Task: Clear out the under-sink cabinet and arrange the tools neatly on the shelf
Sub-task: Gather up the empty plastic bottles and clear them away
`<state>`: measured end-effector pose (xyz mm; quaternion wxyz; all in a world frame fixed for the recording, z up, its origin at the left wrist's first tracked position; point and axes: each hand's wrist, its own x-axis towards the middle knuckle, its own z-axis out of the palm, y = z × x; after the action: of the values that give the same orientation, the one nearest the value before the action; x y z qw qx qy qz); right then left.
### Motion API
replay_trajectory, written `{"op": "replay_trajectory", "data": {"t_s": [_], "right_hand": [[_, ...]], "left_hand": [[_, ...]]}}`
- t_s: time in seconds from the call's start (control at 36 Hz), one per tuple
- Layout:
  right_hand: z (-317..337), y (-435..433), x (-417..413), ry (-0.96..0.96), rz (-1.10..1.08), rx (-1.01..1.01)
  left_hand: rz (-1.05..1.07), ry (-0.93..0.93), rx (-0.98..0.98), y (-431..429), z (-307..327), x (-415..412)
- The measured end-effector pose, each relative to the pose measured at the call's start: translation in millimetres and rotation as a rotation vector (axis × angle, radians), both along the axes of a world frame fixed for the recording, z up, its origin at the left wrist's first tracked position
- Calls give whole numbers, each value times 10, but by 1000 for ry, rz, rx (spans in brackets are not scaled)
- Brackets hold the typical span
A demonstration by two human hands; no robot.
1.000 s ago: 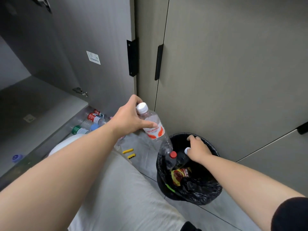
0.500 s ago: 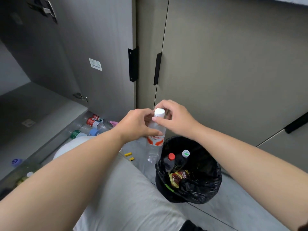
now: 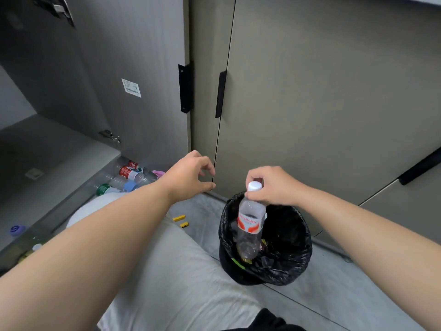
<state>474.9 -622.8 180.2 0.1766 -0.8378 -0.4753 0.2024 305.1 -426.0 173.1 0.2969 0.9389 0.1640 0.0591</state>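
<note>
At the far left a small purple-blue round cap (image 3: 16, 230) sits near the front edge of the open grey cabinet (image 3: 59, 149), whose grey door (image 3: 148, 44), swung wide, carries a white printed sticker (image 3: 131, 87). Low down by the foot of that door several plastic bottles (image 3: 128, 172) lie on their sides, with red labels and green and blue caps among them. The left hand (image 3: 191, 174) hovers in front of the closed cabinet doors, close to the floor line, its fingers loosely curled and apart, holding nothing. Below it two small yellow plastic pieces (image 3: 179, 218) lie on the pale floor, just beside the person's light grey trouser knee (image 3: 167, 271). To the right stands a round black waste bin lined with a black plastic bag (image 3: 298, 259). The clear plastic bottle (image 3: 250, 225), with a white screw cap and a red-and-white label, hangs nearly upright in the bin's mouth, its lower half inside, above the rubbish; whether its base touches anything cannot be told. The right hand (image 3: 272, 185) pinches its neck just under the cap, fingertips closed round it from above. Further right a black bar handle (image 3: 420, 168) crosses a lower door.
</note>
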Motion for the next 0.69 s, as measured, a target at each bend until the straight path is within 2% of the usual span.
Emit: {"op": "replay_trajectory", "data": {"t_s": [0.17, 0.39, 0.69], "right_hand": [[-627, -106, -195, 2, 82, -173], [-1334, -215, -410, 14, 76, -324], [-1405, -151, -361, -6, 78, -413]], "left_hand": [[-7, 54, 24, -4, -22, -1], [-15, 87, 33, 37, -57, -31], [-24, 157, 35, 138, -141, -46]]}}
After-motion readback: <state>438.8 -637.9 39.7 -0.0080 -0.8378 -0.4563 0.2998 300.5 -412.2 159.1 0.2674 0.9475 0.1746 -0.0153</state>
